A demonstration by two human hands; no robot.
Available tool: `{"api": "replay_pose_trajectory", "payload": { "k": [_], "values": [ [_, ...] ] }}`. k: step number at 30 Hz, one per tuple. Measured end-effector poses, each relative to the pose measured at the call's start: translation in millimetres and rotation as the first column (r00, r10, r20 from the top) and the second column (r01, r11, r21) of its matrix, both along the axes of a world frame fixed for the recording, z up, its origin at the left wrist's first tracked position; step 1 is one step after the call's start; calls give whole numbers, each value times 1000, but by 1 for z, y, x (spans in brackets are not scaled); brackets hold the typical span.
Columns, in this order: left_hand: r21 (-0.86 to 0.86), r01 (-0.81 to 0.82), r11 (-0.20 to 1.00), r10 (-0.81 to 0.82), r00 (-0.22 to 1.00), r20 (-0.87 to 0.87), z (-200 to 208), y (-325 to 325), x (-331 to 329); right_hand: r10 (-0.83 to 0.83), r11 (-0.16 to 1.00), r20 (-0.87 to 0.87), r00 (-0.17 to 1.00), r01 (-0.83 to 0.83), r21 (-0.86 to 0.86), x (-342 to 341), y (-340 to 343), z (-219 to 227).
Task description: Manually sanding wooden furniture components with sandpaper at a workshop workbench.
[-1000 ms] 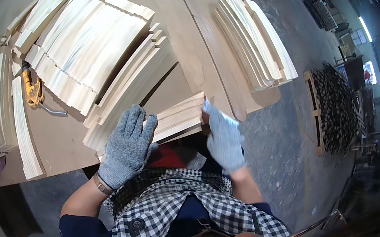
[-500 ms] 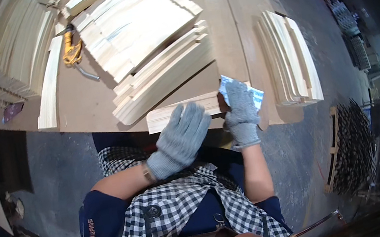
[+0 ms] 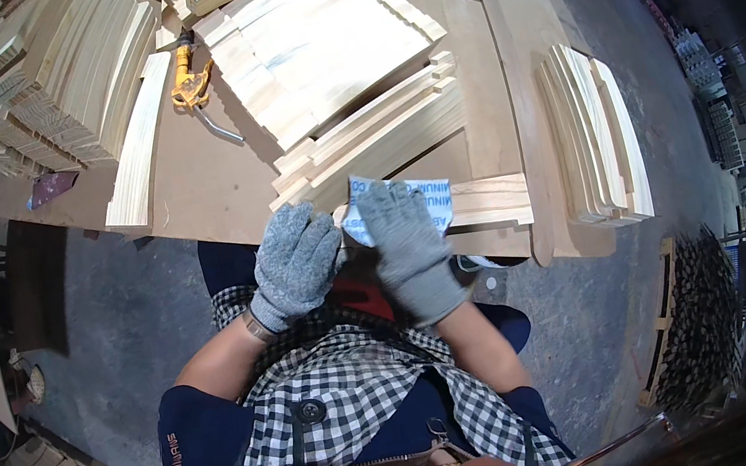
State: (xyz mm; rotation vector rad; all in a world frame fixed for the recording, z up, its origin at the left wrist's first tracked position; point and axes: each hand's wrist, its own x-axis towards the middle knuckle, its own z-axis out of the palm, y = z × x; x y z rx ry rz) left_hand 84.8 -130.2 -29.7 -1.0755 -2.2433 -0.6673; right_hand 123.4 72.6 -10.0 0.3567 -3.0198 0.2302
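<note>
Holds a white paper sheet with blue printing (image 3: 433,202) over a long, flat slat of pale cream wood (image 3: 495,202), under a right hand in a grey knitted glove (image 3: 407,245). Finds the slat lying along the near edge of a brown, board-topped table (image 3: 213,176), set roughly left to right, with a narrow strip of tabletop bare below the right part. Shows on that uncovered part a plain, unpainted face, cream to light tan, streaked lengthwise with fine darker grain lines. Runs straight along the edges and finishes squarely at the right end. Disappears towards the left beneath paper and glove; cannot tell the full shape of that end.

Turns the printed side of the sheet upward, with one corner jutting out right of the glove; cannot see the underside. Stretches the right hand's fingers forward across the paper, nearly side by side; cannot tell any pinch of the thumb below. Rests a left hand in a matching grey knitted glove (image 3: 296,261) just beside the slat's left end, with fingers extended and close together; cannot tell contact with the wood there.

Has just beyond the slat a pile of pale wooden lengths with stepped ends (image 3: 375,133), to the right a stack of curved pale slats (image 3: 587,135), and farther left a yellow pistol-grip tool with a bent metal tube (image 3: 193,87).
</note>
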Motion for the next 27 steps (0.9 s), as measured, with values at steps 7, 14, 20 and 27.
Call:
{"api": "replay_pose_trajectory", "payload": {
  "k": [7,14,20,27],
  "values": [
    [-88,94,992,-86,992,90,11,-5,-4,241,923,-170,955,-280,-264,67,5,6],
    [-113,263,958,-228,941,251,45,60,-8,-373,894,-337,864,432,118,33,92,34],
    [-169,370,914,-288,882,373,47,82,-32,-357,934,134,924,353,53,29,79,40],
    [-246,412,877,-237,818,524,72,82,-50,-359,929,-306,882,305,-210,65,71,25]
  ]
}}
